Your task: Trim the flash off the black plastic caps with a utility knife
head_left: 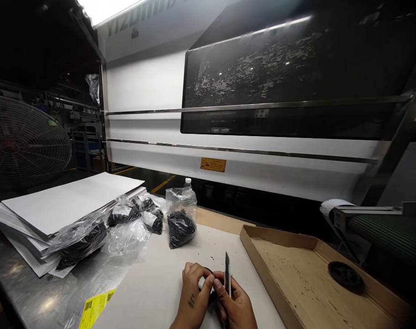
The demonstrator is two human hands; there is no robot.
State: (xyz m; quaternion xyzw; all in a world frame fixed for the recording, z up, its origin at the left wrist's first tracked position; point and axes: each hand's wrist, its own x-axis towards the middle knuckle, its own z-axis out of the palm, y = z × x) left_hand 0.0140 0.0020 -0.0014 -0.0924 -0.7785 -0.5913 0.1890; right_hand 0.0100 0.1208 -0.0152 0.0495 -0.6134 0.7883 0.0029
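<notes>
As seen from the head view, held a small black part (213, 297) between the thumb and fingers of the left hand (195, 292), pinched narrow, over the white sheet (142, 285) on the metal table (14, 262). Could not tell the part's full shape, with fingers covering much of it. Gripped a knife (227, 274) in the right hand (238, 304), fingers curled round it, blade (227, 259) pointing up and away, thumb tip close to the left thumb. Had, farther off, a clear bag (181, 198) of black pieces (181, 230) standing on the sheet, and smaller bags (123, 211) beside a stack of white boards (74, 201). Had on the right a cardboard box (267, 278) with a black disc (345, 276) lying inside.

By judgement, called for a firm pinch near the part's edge, yet not hard enough to bend it. Seemed best to turn the part rather than reach with the blade, to make any stroke short and light, and to leave the left thumb and fingertips out of its path. Also seemed wise to brace both wrists for steadiness.
</notes>
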